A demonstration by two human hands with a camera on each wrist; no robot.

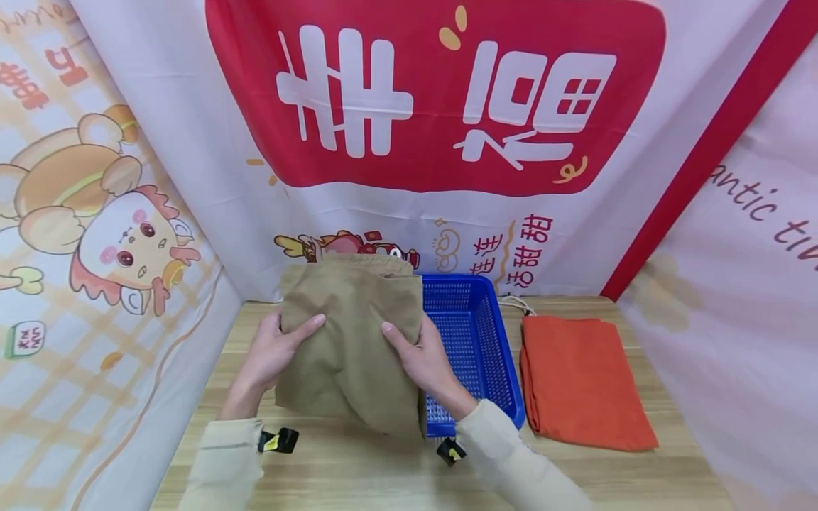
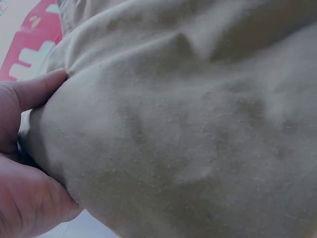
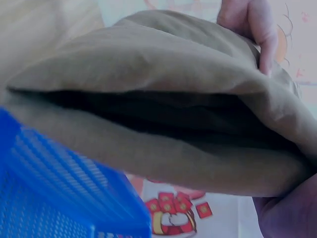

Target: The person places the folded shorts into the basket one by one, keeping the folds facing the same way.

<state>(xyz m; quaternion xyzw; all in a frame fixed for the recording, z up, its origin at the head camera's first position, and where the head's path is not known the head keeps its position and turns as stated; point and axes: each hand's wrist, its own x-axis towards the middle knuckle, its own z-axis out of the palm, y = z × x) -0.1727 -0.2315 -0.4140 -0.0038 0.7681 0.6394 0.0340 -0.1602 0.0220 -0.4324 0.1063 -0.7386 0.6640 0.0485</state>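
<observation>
Both hands hold a folded khaki garment [image 1: 351,348] up over the table, with a gathered band along its top edge. My left hand [image 1: 275,355] grips its left side, the thumb lying across the front and the other fingers hidden behind the cloth. On the opposite side my right hand [image 1: 424,355] grips it the same way. Khaki cloth fills most of the left wrist view, beside the left thumb [image 2: 42,89]. The right wrist view looks into a dark gap between the garment's layers [image 3: 173,54].
Partly behind the garment stands a blue perforated plastic basket [image 1: 505,355]. An orange folded cloth [image 1: 584,383] lies right of it on the wood-patterned table [image 1: 358,475], with a white cord [image 1: 516,304] near its top corner. Printed fabric hangings [image 1: 428,163] enclose the back and sides.
</observation>
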